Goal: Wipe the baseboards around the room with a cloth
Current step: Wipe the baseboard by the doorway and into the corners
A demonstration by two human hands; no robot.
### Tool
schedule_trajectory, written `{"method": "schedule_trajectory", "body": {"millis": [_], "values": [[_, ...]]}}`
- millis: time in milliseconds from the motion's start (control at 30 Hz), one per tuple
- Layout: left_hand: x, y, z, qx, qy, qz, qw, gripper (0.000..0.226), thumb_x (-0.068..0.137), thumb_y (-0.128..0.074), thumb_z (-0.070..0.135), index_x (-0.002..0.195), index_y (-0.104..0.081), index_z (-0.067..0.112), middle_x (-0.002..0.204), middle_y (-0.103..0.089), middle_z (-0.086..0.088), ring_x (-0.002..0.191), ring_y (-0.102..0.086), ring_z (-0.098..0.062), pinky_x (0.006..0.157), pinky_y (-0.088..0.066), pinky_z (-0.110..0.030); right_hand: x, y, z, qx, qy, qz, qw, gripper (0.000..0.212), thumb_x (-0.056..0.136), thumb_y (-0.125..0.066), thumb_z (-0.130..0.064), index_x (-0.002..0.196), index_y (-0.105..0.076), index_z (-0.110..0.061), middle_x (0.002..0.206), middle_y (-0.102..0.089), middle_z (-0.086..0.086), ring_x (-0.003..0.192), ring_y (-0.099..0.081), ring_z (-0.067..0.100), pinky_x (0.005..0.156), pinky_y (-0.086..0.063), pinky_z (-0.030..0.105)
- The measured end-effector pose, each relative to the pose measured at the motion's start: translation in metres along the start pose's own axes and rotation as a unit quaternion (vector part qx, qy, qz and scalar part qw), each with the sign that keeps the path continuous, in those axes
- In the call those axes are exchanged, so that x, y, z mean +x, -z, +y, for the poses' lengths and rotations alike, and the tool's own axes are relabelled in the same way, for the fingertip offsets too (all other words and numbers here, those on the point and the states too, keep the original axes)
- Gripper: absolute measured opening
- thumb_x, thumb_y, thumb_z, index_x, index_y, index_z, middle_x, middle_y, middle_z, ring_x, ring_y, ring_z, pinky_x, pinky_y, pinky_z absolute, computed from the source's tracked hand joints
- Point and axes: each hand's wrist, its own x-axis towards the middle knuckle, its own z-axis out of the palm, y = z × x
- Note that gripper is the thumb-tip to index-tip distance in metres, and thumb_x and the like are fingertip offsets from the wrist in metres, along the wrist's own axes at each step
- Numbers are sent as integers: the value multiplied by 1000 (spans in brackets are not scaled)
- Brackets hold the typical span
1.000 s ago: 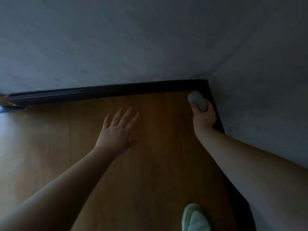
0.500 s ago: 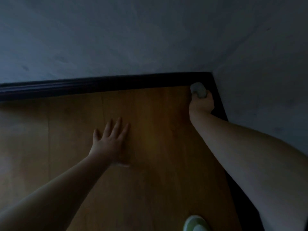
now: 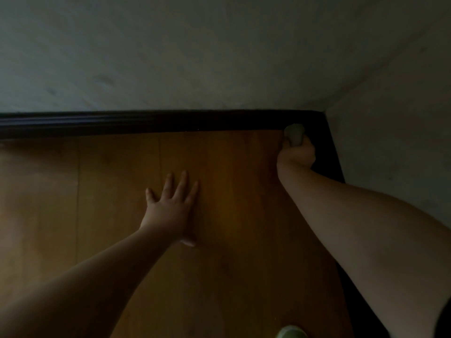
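Down at the far right corner of the wooden floor (image 3: 219, 191), where two dark baseboards meet, the head camera shows the right hand (image 3: 296, 153) with its fingers curled round a bunched pale cloth (image 3: 294, 134). The cloth pokes out past the hand and sits against the foot of the far baseboard (image 3: 146, 123), just short of the corner itself. A second baseboard (image 3: 332, 154) runs along the right edge of the floor toward the camera, partly hidden behind the right forearm, which reaches in from the lower right of the view.

Nearer the middle of the floor, the left hand (image 3: 170, 206) lies palm down on the boards, fingers straight and slightly spread, pointing toward the far baseboard; it holds nothing, and its thumb sticks out on the near side. Its forearm comes in from the lower left corner.

Above the baseboards rise two plain grey walls (image 3: 195, 57) that join at the corner. At the bottom edge of the view, on the near part of the floor, a pale greenish rounded thing (image 3: 291, 332) shows only in part, and the dim light leaves unclear what it is.
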Motion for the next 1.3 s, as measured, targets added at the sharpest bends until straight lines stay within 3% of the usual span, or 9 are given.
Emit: {"method": "schedule_trajectory", "body": {"millis": [133, 433, 600, 900, 1000, 1133, 1300], "values": [[0, -2, 0, 13, -8, 6, 1000, 152, 56, -75, 77, 142, 40, 29, 152, 44, -4, 146, 29, -39, 111, -11, -74, -26, -16, -14, 12, 8, 5, 1000, 46, 95, -55, -29, 139, -52, -16, 133, -56, 8, 121, -52, 25, 103, -42, 35], [4, -8, -1, -2, -2, 2, 1000, 153, 56, -75, 78, 142, 42, 30, 149, 48, -6, 141, 35, -39, 110, -6, -76, -84, -51, -31, 40, 33, 9, 999, 53, 88, -67, -29, 138, -55, -21, 129, -54, 13, 117, -51, 31, 98, -41, 37], [3, -3, 2, -4, 0, -14, 1000, 152, 57, -74, 78, 142, 42, 29, 149, 48, -7, 139, 38, -40, 109, -5, -77, -90, -54, -43, 44, -4, 9, 999, 53, 87, -67, -31, 137, -56, -19, 129, -55, 13, 116, -53, 32, 96, -41, 36], [5, -3, -1, -3, -12, -12, 1000, 152, 57, -76, 76, 144, 39, 28, 151, 45, -7, 141, 35, -40, 110, -3, -75, -87, -54, -30, 45, 39, 13, 998, 52, 86, -69, -28, 136, -56, -19, 134, -53, 13, 121, -49, 33, 101, -40, 42], [3, -5, -11, -3, -35, 27, 999, 137, 68, -67, 77, 143, 38, 30, 151, 42, -2, 144, 30, -34, 114, -6, -69, -81, -56, -27, 47, 46, 22, 998, 52, 86, -69, -28, 135, -56, -18, 132, -53, 14, 121, -49, 34, 101, -38, 41], [-16, 0, -34, -8, -70, 55, 996, 113, 85, -53, 72, 149, 31, 31, 158, 34, 1, 151, 19, -27, 120, -8, -61, -89, -57, -43, 43, -12, 27, 999, 53, 90, -64, -28, 140, -49, -19, 138, -46, 13, 125, -44, 35, 102, -35, 40], [-21, 3, -53, -21, 11, 23, 999, 135, 68, -66, 77, 152, 28, 30, 158, 35, -8, 145, 29, -38, 115, -2, -71, -124, -76, -63, 47, -23, -5, 999, 50, 91, -63, -25, 138, -49, -17, 138, -44, 13, 125, -43, 36, 102, -35, 43]]}}
